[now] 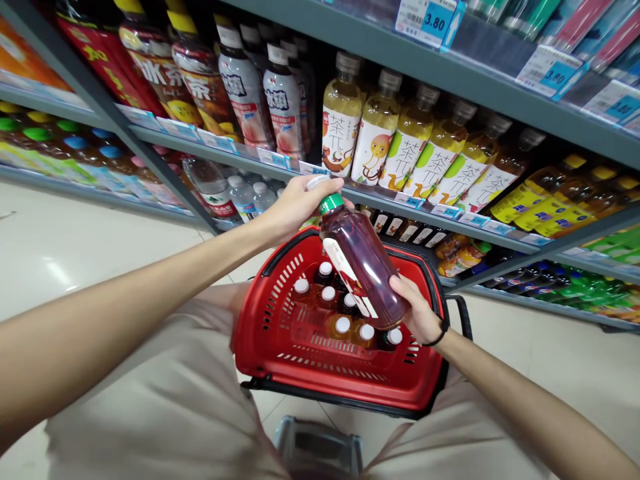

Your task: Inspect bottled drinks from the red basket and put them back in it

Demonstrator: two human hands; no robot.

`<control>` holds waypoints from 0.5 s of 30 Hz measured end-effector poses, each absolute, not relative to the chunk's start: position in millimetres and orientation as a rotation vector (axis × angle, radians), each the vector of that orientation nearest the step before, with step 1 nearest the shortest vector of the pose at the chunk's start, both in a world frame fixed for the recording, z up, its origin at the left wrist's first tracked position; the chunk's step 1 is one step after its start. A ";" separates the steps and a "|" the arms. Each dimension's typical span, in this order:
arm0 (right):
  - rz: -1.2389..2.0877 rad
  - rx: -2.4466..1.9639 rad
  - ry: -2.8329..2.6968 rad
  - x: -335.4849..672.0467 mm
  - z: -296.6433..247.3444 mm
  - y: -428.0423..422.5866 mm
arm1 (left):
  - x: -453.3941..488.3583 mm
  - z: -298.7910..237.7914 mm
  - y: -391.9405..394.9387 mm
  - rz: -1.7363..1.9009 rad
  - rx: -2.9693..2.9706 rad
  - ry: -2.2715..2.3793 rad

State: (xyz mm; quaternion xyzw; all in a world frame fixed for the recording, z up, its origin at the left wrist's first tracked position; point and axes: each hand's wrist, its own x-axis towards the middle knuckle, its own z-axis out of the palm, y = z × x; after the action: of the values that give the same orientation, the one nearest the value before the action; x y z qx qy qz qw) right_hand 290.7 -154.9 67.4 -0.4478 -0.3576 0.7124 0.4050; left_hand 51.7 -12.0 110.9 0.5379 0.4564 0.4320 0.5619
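A bottle of dark reddish-purple drink (367, 263) with a green cap and a white label is tilted above the red shopping basket (250, 347). My right hand (420, 313), a black band at its wrist, is closed around the bottle's base end. My left hand (300, 207) is closed at the capped end, its fingers partly hidden. A small whitish round piece (318, 181) shows among the left fingers; I cannot tell what it belongs to. Inside the basket, several small bottles (343, 325) with white caps stand upright below the held bottle.
Ahead is a shelf (280, 157) with price tags along its edge. Pale yellow tea bottles (393, 127) line it close by, white-labelled bottles (240, 87) to their left. A grey stool-like object (320, 447) is between my legs. The basket's black handle (463, 317) sticks out right.
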 end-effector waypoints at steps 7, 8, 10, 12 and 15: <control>2.263 -1.063 -0.570 282.8 75.1 -168.0 | 34.5 124.5 -14.0 0.978 1.930 1.277; 2.358 -1.025 -0.564 282.4 75.9 -170.1 | 31.9 129.7 -15.7 0.917 1.998 1.289; 2.426 -1.009 -0.564 280.4 75.3 -172.8 | 27.4 140.2 -19.0 0.825 2.085 1.291; 2.369 -1.076 -0.548 276.6 70.0 -172.8 | 25.1 149.0 -22.0 0.771 2.165 1.285; 2.237 -1.226 -0.593 270.4 50.5 -167.3 | 27.7 156.2 -29.1 0.614 2.356 1.294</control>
State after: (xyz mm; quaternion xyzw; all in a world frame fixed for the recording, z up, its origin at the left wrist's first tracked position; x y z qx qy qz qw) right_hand 270.4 -167.3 50.5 -0.4521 -0.2187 0.8252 0.2583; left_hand 27.7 -29.1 156.2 0.8388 0.4607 0.2185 0.1909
